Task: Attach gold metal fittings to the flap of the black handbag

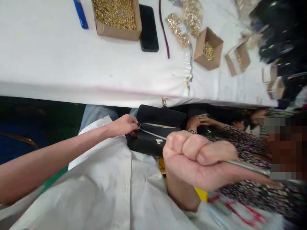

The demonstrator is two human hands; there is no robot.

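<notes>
A black handbag [153, 140] lies on my lap below the table edge, its flap [160, 115] folded back and a gold-coloured clasp [164, 102] at the flap's tip. My left hand [126, 125] pinches the left end of the bag's opening. Close to the camera, my right hand [194, 159] is closed in a fist around a long, thin silvery metal tool [153, 134]. The tool's narrow end reaches the bag beside my left fingertips, and its other end sticks out past my right thumb. The exact kind of tool cannot be made out.
On the white-covered table [59, 60] are a cardboard box of small gold-coloured parts [115, 14], a black phone [149, 28], a blue tool [81, 14], a dark red strip [164, 30], bagged parts [178, 30] and a smaller box [208, 49]. A co-worker's hands [199, 121] are at right.
</notes>
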